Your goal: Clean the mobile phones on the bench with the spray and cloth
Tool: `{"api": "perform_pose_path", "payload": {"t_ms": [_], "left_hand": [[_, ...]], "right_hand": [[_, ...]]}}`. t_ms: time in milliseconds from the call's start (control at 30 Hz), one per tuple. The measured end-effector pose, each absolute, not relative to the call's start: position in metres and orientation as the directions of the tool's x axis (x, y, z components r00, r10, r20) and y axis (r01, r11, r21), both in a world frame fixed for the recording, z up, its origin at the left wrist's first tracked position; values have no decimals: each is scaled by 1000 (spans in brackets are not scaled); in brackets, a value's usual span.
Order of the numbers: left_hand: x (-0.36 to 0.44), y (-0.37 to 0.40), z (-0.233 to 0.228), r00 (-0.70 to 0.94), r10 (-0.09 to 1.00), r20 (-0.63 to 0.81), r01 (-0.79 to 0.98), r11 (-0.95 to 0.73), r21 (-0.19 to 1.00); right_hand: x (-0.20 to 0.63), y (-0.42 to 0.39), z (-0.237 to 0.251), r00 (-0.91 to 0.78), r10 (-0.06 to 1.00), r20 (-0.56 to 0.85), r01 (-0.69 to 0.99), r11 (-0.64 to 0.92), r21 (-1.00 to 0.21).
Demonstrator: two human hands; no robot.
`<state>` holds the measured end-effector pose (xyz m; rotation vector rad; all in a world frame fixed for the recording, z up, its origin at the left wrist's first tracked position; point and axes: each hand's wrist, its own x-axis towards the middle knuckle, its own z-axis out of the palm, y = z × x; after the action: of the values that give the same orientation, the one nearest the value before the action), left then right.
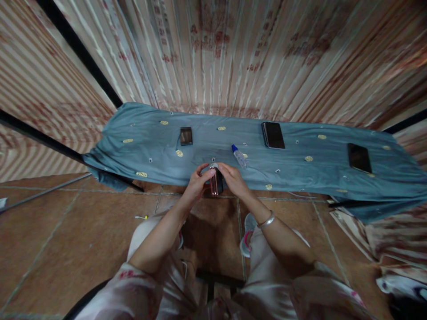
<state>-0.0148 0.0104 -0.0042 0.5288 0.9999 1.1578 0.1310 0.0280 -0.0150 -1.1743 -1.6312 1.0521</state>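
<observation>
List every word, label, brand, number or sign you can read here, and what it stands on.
No text is readable.
Character-like columns on the curtain: too blurred.
Small pale marks on the blue cloth: too small.
Held object and blue-capped bottle: no legible lettering.

Pleated curtain point(213, 75) behind a blue patterned cloth point(156, 149); brown floor tiles point(110, 222); black pole point(80, 50).
</observation>
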Motion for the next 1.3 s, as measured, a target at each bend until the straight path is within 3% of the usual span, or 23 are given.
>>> {"api": "perform_pose_path", "payload": {"t_ms": [433,667,1000,1300], "left_hand": [[-16,15,-5,11,941,-337,-588,279,759],[-16,19,-10,47,954,-296,-606,263,750],[-21,23,-11,44,961,-274,-610,242,755],[-26,34,-19,-39,959,-281,-629,195,752]], "right_hand": [[128,34,-20,-146,986,79,234,113,-966],[114,13,-13,-239,956,173,351,251,-902],[114,0,6,-394,874,284,323,421,-848],[115,-2,5,-354,857,374,313,485,-817]]}}
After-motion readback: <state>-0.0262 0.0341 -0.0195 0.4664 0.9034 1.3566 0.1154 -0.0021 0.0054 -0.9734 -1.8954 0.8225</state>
